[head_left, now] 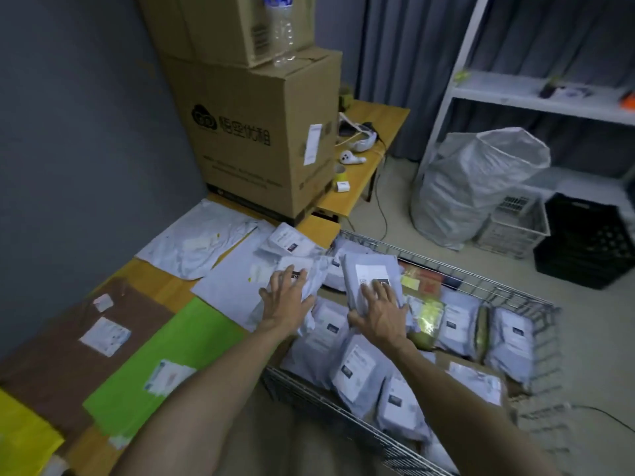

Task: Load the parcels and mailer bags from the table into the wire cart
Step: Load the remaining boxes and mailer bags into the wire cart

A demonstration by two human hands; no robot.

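Observation:
My right hand (381, 312) holds a grey mailer bag (372, 271) with a white label above the wire cart (508, 293), thumb under its near edge and fingers spread over the top. My left hand (287, 302) grips a crumpled white mailer bag (311, 269) at the table's right edge. The cart holds several grey and white mailer bags (357, 365) plus a yellow-green packet (427, 317). On the wooden table (165, 290) lie a green mailer (168, 352), a brown mailer (65, 334), a yellow one (20, 441) and flat white bags (199, 242).
Stacked cardboard boxes (261, 132) with a plastic bottle (281, 29) stand at the table's far end. A large white sack (477, 180), a white crate (515, 225) and a black crate (587, 242) sit on the floor beyond the cart, under a white shelf (536, 94).

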